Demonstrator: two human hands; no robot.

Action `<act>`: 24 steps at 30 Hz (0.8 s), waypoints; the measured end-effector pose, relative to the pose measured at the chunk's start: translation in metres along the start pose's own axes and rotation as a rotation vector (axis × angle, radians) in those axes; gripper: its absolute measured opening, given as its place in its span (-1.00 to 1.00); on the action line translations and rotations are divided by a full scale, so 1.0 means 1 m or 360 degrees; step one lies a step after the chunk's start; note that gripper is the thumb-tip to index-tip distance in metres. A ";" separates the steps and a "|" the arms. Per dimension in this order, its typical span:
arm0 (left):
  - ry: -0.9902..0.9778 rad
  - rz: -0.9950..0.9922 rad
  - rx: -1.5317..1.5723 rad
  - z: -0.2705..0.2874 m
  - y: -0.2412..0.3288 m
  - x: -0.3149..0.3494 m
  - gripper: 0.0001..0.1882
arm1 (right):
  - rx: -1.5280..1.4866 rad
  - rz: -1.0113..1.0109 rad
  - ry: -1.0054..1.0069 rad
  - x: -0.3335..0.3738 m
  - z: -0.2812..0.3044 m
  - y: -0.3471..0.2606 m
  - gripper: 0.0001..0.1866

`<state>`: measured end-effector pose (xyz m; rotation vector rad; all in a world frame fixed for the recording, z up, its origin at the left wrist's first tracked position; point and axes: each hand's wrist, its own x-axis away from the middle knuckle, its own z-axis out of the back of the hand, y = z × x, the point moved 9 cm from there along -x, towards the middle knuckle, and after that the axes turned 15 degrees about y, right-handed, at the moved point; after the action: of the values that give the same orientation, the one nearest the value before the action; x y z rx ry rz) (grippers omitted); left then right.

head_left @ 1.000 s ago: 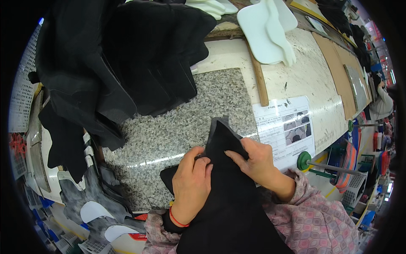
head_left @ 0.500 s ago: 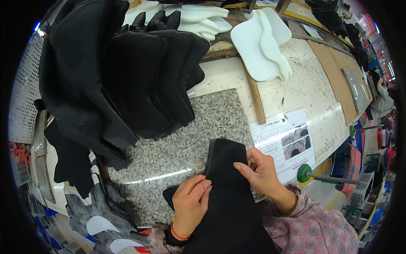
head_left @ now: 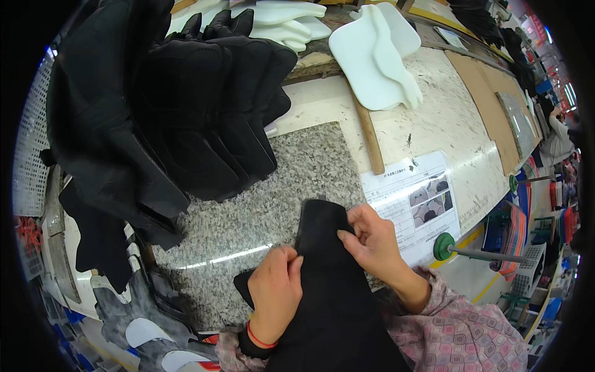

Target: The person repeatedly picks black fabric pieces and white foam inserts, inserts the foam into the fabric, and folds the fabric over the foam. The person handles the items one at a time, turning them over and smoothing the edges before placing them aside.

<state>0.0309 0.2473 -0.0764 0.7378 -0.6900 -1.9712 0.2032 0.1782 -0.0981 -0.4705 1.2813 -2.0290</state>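
1. Table: the largest thing I log. Pale, scuffed top, running away to the upper right.
2. Pile of black padded pieces: upper left, several shaped panels standing close together; its lower edge overlaps the granite slab.
3. Granite slab: speckled grey, flat on the table, a bright streak of reflected light across its near part.
4. Black piece: I place it at lower centre, between the two hands. Its narrow, blunt end points away from the wearer and lies over the slab in my view; the wide part runs out at the lower edge. I cannot tell whether it touches the slab.
5. White moulded pieces: smooth and curved, at the far side of the table.
6. Printed sheet: on the table, just right of the slab, with small photographs on it.
7. Left hand: I note thumb and fingers pinched on the black piece's left edge.
8. Right hand: clamped on the right edge near the blunt end, thumb uppermost, fingers curled.
9. Wooden handle: beyond the sheet, its far end hidden under the white moulded pieces.
10. Red cord: around the left wrist.
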 end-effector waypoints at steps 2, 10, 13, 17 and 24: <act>0.0026 0.0006 -0.0043 -0.002 0.000 0.001 -0.84 | 0.0029 0.0030 0.0016 -0.001 0.000 -0.001 -0.76; 0.0520 -0.0330 -0.0101 0.016 0.024 0.004 -0.78 | 0.0122 0.0074 0.0027 -0.002 0.001 0.001 -0.74; 0.0365 -0.0428 0.0093 0.008 0.027 0.002 -0.84 | 0.0138 0.0131 0.0034 -0.002 0.000 0.000 -0.75; 0.0204 -0.0529 0.0107 0.001 0.026 0.009 -0.91 | 0.0180 0.0128 0.0020 -0.004 -0.001 0.000 -0.75; 0.0245 -0.0703 -0.0048 -0.002 0.035 0.018 -0.81 | -0.0064 -0.0344 -0.0165 0.015 0.012 0.017 -0.72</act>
<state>0.0434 0.2162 -0.0570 1.0827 -0.4274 -2.2814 0.2062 0.1552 -0.1083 -0.7515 1.2558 -2.1271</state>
